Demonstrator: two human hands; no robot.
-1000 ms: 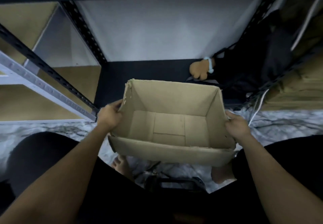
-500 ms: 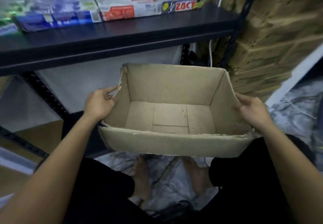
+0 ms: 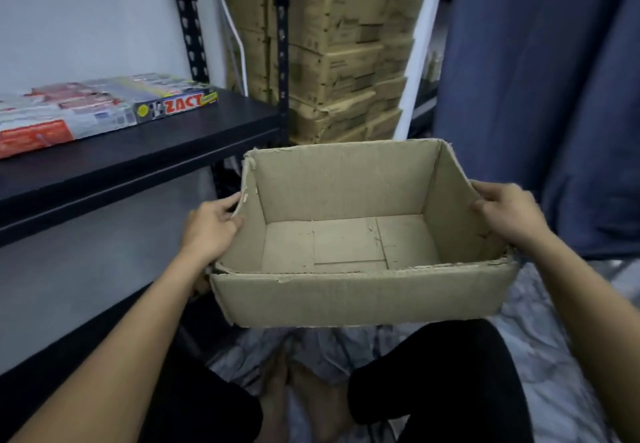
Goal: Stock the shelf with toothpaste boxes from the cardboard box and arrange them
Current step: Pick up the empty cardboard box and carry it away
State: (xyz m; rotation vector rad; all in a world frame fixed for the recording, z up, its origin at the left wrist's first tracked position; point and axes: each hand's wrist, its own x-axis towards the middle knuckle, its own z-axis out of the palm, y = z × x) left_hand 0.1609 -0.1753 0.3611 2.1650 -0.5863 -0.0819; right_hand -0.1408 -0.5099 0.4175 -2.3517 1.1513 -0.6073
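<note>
The cardboard box [image 3: 360,297] is held off the floor at the centre of the view, top open, its bare bottom flaps showing. The left hand [image 3: 211,228] grips the box's 9 o'clock wall, fingers curled over the torn rim. The right hand [image 3: 509,214] clasps the 3 o'clock wall the same way. At 10 o'clock, toothpaste boxes [image 3: 104,110] lie flat in a row on the dark shelf [image 3: 156,152]. One reads ZACT and the others look too blurred to read. Stacked cartons [image 3: 346,62] stand at 12 o'clock.

Stacked brown cartons [image 3: 339,62] stand just left of a blue curtain [image 3: 536,79], above marbled floor [image 3: 547,356].
</note>
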